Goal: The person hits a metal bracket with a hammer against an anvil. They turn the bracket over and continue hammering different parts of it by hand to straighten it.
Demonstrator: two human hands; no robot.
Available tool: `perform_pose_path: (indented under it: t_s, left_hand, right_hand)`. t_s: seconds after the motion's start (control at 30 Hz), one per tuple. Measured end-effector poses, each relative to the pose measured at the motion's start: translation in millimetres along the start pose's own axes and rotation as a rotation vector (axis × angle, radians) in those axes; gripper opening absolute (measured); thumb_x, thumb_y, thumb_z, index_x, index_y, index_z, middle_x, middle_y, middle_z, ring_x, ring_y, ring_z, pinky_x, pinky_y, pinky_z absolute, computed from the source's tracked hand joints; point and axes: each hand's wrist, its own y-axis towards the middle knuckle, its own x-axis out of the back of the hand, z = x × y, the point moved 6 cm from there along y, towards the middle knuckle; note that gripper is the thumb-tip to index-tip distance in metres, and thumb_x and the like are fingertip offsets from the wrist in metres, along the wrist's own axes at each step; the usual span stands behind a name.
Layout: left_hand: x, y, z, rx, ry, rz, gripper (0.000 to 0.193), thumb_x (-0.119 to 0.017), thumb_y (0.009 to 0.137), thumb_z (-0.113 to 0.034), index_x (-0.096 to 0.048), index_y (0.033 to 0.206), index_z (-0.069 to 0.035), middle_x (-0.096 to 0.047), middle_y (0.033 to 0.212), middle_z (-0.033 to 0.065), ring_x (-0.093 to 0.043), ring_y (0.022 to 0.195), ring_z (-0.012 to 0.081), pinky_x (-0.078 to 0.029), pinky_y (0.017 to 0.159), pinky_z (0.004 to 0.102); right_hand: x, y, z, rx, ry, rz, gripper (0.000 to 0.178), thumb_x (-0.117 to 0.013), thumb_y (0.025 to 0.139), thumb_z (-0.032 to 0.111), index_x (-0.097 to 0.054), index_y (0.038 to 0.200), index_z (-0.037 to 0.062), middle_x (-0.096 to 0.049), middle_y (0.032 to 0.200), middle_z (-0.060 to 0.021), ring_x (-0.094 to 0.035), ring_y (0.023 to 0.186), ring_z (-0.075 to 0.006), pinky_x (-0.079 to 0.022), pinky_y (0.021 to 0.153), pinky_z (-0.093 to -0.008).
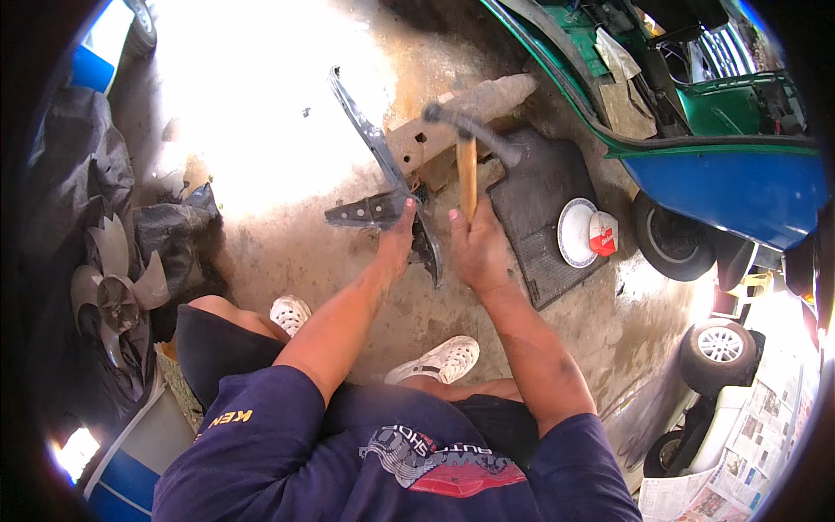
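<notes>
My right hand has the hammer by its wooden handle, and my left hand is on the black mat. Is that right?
Not quite: in the head view the left hand is on the dark metal part, not the black mat. The right hand does have the hammer by its wooden handle.

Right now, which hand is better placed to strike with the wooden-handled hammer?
Probably the right hand: it grips the hammer by its handle, while the left hand touches the black, branched metal part.
</notes>
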Motion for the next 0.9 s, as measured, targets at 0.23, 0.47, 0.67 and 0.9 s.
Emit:
perform_pose_path:
  t_s: [0.23, 0.47, 0.67, 0.9]
  left_hand:
    - [-13.8, -41.8, -21.5, -0.021, 0.127, -0.086, 0.076, -0.068, 0.098, -0.068, -0.067, 0.140, -0.004, -0.053, 0.159, 0.0131, -0.050, 0.138, 0.0258, -0.037, 0.119, 0.0377]
    - [-29.7, -115.3, -137.6, -0.197, 0.995, -0.158, 0.062, -0.074, 0.097, -0.054, -0.072, 0.119, 0.004, -0.077, 0.112, 0.0221, -0.072, 0.099, 0.0410, -0.056, 0.091, 0.0450]
    - [-22.7, -150.4, -210.6, -0.756, 1.696, -0.278, 0.044, -0.071, 0.099, -0.045, -0.074, 0.109, -0.002, -0.075, 0.092, 0.0216, -0.073, 0.088, 0.0425, -0.059, 0.080, 0.0520]
    - [-40.2, -176.2, -250.2, -1.218, 1.817, -0.176, 0.014, -0.069, 0.089, -0.012, -0.063, 0.102, -0.010, -0.071, 0.089, 0.0117, -0.070, 0.086, 0.0351, -0.052, 0.080, 0.0486]
  right_hand:
    - [31.0, -2.4, -27.9, -0.253, -0.051, 0.094, 0.039, -0.058, 0.109, 0.037, -0.058, 0.122, 0.0006, -0.071, 0.100, -0.0335, -0.070, 0.098, -0.0536, -0.051, 0.088, -0.0607]
    - [76.1, -67.1, -45.1, -0.179, 0.446, -0.239, 0.018, -0.057, 0.111, 0.022, -0.053, 0.103, 0.0063, -0.052, 0.068, -0.0013, -0.051, 0.053, -0.0102, -0.046, 0.047, -0.0313]
    - [77.4, -47.1, -35.8, -0.284, 0.637, -0.158, 0.019, -0.057, 0.111, 0.021, -0.052, 0.099, 0.0071, -0.053, 0.068, -0.0016, -0.052, 0.052, -0.0119, -0.045, 0.046, -0.0314]
    - [65.6, -41.1, -82.4, -0.189, -0.109, 0.032, 0.026, -0.064, 0.102, 0.026, -0.062, 0.118, 0.0052, -0.076, 0.097, -0.0231, -0.072, 0.092, -0.0472, -0.057, 0.082, -0.0540]
